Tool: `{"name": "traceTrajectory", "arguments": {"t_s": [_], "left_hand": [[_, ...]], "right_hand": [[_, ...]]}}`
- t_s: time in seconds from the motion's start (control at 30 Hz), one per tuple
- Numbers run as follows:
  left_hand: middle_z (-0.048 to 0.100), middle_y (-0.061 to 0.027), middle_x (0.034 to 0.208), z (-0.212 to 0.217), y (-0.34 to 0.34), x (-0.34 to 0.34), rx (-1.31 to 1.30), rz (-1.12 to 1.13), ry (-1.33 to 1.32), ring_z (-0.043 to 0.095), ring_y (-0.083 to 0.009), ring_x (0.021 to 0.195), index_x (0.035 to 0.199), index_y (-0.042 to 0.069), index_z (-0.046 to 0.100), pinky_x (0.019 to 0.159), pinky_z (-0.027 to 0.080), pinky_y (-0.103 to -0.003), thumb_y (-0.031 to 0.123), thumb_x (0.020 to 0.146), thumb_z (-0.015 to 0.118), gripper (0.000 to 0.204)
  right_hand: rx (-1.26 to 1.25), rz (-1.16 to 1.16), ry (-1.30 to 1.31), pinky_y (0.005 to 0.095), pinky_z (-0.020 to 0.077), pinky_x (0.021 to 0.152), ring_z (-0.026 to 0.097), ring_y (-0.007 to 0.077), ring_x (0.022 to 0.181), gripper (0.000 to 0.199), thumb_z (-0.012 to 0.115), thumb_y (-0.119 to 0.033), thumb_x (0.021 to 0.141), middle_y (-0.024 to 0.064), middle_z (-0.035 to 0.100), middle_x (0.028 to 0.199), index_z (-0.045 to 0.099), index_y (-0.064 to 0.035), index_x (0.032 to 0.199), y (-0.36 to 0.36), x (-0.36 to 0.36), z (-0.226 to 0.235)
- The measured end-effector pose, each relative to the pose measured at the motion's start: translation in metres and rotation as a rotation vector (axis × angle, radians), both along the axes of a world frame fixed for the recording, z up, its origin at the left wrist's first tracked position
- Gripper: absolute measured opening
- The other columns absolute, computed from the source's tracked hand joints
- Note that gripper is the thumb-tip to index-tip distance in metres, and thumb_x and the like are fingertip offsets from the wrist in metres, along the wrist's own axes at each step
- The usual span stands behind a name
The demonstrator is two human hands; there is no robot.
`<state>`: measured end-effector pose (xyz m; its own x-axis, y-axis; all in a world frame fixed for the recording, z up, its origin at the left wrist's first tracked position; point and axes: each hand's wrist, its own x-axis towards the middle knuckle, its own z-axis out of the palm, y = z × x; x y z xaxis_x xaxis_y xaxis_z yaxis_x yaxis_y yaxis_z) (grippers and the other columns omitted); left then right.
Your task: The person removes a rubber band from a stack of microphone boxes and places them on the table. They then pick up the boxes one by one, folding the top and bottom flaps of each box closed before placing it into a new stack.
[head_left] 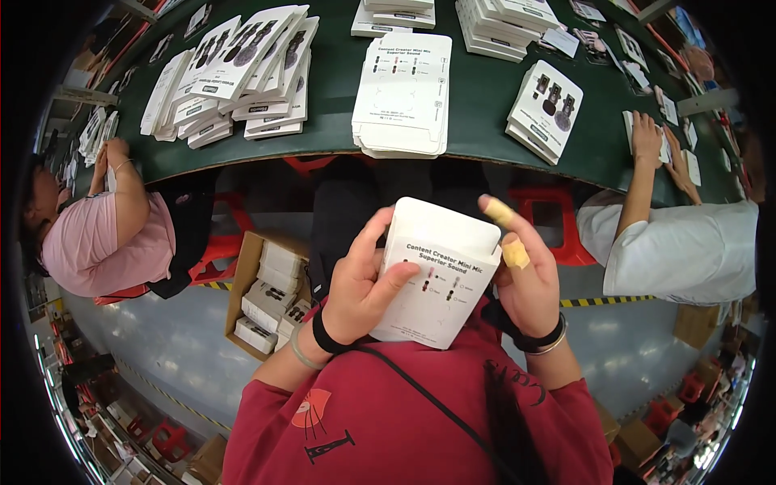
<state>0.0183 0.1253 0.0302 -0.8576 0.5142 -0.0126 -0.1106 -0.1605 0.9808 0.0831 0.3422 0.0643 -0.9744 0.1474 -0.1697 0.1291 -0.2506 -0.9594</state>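
I hold a white carton box [440, 271] in front of my red shirt, well below the green desk [485, 105]. My left hand [360, 283] grips its left edge; my right hand [525, 279], fingers taped, clasps its right edge. A stack of flat cartons [402, 93] lies on the desk directly above the box.

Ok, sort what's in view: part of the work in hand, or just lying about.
In hand:
left hand
right hand
white carton

Lying about:
flat carton stack
fanned cartons
floor box of packs
red stool
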Motion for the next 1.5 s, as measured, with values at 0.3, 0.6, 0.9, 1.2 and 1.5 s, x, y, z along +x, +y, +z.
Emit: {"name": "traceTrajectory", "arguments": {"t_s": [0.3, 0.6, 0.9, 1.2, 1.5], "left_hand": [[0.069, -0.0108, 0.103, -0.003, -0.006, -0.008, -0.178, -0.137, 0.383, 0.066, -0.0116, 0.087, 0.148, 0.0, 0.033, 0.076, 0.051, -0.023, 0.007, 0.099, 0.061, 0.057], [0.068, -0.0089, 0.101, 0.001, 0.004, 0.007, 0.076, -0.022, 0.08, 0.066, -0.0108, 0.085, 0.142, 0.001, 0.041, 0.073, 0.051, -0.022, 0.007, 0.097, 0.064, 0.051], [0.065, -0.0054, 0.104, 0.038, -0.004, -0.035, -0.29, -0.293, 0.188, 0.059, -0.0044, 0.086, 0.125, -0.003, 0.055, 0.073, 0.047, -0.018, 0.003, 0.097, 0.061, 0.029], [0.059, -0.0004, 0.084, 0.046, 0.016, -0.056, -0.179, -0.378, -0.243, 0.052, -0.0015, 0.073, 0.1, 0.002, 0.055, 0.062, 0.042, -0.017, 0.002, 0.097, 0.059, 0.005], [0.063, -0.0067, 0.081, 0.024, 0.01, -0.037, -0.136, -0.226, 0.304, 0.055, -0.0089, 0.069, 0.092, 0.003, 0.052, 0.062, 0.045, -0.021, 0.005, 0.095, 0.065, 0.014]], "right_hand": [[-0.108, 0.139, -0.121, 0.0265, 0.0522, 0.086, 0.068, 0.0164, 0.098, 0.035, 0.056, -0.008, 0.099, 0.0122, 0.071, 0.113, 0.059, 0.0031, 0.132, 0.002, -0.017, 0.007], [0.375, 0.392, 0.373, 0.0296, 0.057, 0.079, 0.072, 0.024, 0.094, 0.033, 0.063, -0.007, 0.094, 0.015, 0.072, 0.111, 0.065, -0.0019, 0.127, 0.016, -0.017, 0.008], [0.635, 0.386, 0.156, 0.0297, 0.0564, 0.074, 0.072, 0.021, 0.089, 0.029, 0.062, -0.009, 0.096, 0.0144, 0.073, 0.103, 0.067, -0.003, 0.124, 0.008, -0.014, 0.032], [0.27, 0.346, -0.043, 0.0246, 0.0532, 0.077, 0.068, 0.0107, 0.087, 0.027, 0.059, -0.012, 0.1, 0.0085, 0.074, 0.096, 0.066, -0.0001, 0.123, 0.01, -0.016, 0.033], [-0.164, 0.211, -0.07, 0.0235, 0.0535, 0.075, 0.067, 0.0098, 0.086, 0.012, 0.069, -0.005, 0.093, 0.0065, 0.072, 0.094, 0.06, 0.0012, 0.097, 0.007, -0.012, 0.007]]}}
